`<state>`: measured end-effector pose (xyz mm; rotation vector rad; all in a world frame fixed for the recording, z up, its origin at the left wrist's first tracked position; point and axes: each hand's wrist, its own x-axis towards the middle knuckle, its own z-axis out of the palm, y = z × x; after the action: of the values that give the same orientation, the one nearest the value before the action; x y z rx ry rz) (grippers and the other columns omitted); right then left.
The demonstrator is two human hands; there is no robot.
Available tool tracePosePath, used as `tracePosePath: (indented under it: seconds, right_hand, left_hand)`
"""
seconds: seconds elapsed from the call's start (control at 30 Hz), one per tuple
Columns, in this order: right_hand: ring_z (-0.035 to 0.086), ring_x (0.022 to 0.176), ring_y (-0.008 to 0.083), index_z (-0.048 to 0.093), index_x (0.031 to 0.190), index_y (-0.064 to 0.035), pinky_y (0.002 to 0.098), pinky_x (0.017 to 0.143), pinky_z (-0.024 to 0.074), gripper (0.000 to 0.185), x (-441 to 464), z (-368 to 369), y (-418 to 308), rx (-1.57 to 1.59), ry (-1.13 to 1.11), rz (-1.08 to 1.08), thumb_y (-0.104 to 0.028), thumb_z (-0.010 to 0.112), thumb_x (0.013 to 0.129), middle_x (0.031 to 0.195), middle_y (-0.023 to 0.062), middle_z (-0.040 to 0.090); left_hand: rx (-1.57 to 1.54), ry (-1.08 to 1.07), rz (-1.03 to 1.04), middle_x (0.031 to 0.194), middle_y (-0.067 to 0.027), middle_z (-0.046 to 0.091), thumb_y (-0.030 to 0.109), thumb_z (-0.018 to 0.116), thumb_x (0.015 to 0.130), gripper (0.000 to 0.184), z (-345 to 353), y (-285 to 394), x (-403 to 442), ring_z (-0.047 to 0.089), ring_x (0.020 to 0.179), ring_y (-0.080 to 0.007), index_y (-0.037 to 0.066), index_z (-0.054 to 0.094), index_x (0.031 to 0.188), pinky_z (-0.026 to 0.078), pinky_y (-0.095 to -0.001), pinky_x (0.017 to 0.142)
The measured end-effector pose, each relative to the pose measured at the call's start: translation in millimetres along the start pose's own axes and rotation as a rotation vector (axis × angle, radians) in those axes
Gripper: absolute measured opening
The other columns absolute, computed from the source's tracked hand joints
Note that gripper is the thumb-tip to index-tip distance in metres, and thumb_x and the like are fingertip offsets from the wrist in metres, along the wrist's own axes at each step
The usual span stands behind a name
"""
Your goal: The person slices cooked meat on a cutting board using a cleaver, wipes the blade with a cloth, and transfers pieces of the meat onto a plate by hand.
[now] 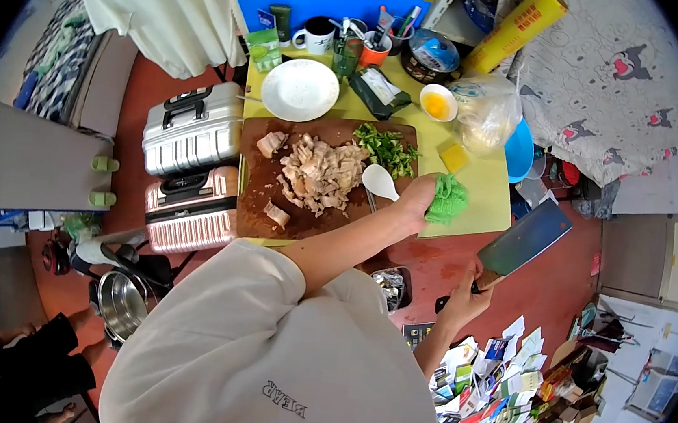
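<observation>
The right grip (467, 300) was wrapped around the handle (491, 278) of the cleaver (526, 238), wide blade sticking out past it, stiff and probably blade-heavy, so the handle seemed the only sane hold, while the left grip (416, 197) squeezed a soft-looking green scrubber (448, 199).

The single head-worn camera looks forward and steeply down from above the wearer's off-white short-sleeved shirt (220, 347), which fills the near bottom part. Its very wide, round, black-edged view sets the yellow-green rectangular surface (482, 205) at upper centre, close by, with the red floor (432, 261) around it and curving walls farther off.
</observation>
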<state>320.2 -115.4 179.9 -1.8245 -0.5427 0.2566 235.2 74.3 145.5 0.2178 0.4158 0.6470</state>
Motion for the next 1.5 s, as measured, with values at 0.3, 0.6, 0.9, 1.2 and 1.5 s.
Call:
tracePosePath:
  seconds: [0.3, 0.6, 0.9, 1.2, 1.5]
  right_hand:
    - [0.055, 0.077, 0.0096, 0.061, 0.099, 0.0053, 0.0263, 0.072, 0.0516, 0.015, -5, 7, -4, 0.022, -0.036, 0.084, -0.008, 0.067, 0.097, 0.086, 0.0014, 0.059]
    - [0.042, 0.056, 0.0031, 0.062, 0.097, 0.0014, 0.0228, 0.045, 0.0314, 0.011, -16, 4, -13, -0.008, -0.043, 0.154, -0.009, 0.067, 0.096, 0.082, -0.0001, 0.06]
    - [0.037, 0.048, 0.0023, 0.064, 0.097, -0.0005, 0.0232, 0.042, 0.0243, 0.01, -17, -5, 4, -0.018, -0.018, 0.094, -0.01, 0.067, 0.096, 0.072, -0.0027, 0.055]
    - [0.037, 0.045, 0.0036, 0.064, 0.102, -0.0002, 0.0233, 0.041, 0.0255, 0.01, -15, -20, 11, -0.08, -0.025, 0.125, -0.009, 0.063, 0.098, 0.06, -0.0037, 0.047]
    - [0.042, 0.054, 0.0073, 0.061, 0.101, 0.006, 0.0296, 0.047, 0.0327, 0.021, -24, 1, 32, -0.198, -0.325, 0.013, -0.015, 0.058, 0.1, 0.065, 0.0013, 0.049]
  left_hand:
    - [0.053, 0.128, -0.036, 0.078, -0.0077, 0.068, 0.024, 0.055, 0.098, 0.024, 12, 6, -12, 0.064, 0.062, -0.0199, 0.005, 0.066, 0.088, 0.05, -0.0323, 0.053]
    - [-0.047, 0.149, -0.183, 0.086, -0.0053, 0.07, 0.025, 0.057, 0.099, 0.02, 2, -11, 5, 0.067, 0.072, -0.0198, 0.008, 0.067, 0.098, 0.052, -0.0331, 0.059]
    - [0.191, 0.066, -0.079, 0.092, -0.0054, 0.068, 0.018, 0.052, 0.1, 0.016, -11, -43, 23, 0.067, 0.079, -0.0196, 0.007, 0.061, 0.105, 0.055, -0.0339, 0.066]
    - [0.747, 0.349, 0.057, 0.105, -0.0157, 0.065, 0.024, 0.052, 0.097, 0.037, -22, -52, 75, 0.066, 0.082, -0.0284, 0.002, 0.049, 0.127, 0.055, -0.0417, 0.073]
    - [1.339, 0.086, 0.334, 0.101, -0.013, 0.067, 0.013, 0.063, 0.094, 0.015, -142, 3, -131, 0.067, 0.094, -0.0237, 0.003, 0.066, 0.104, 0.054, -0.0374, 0.078]
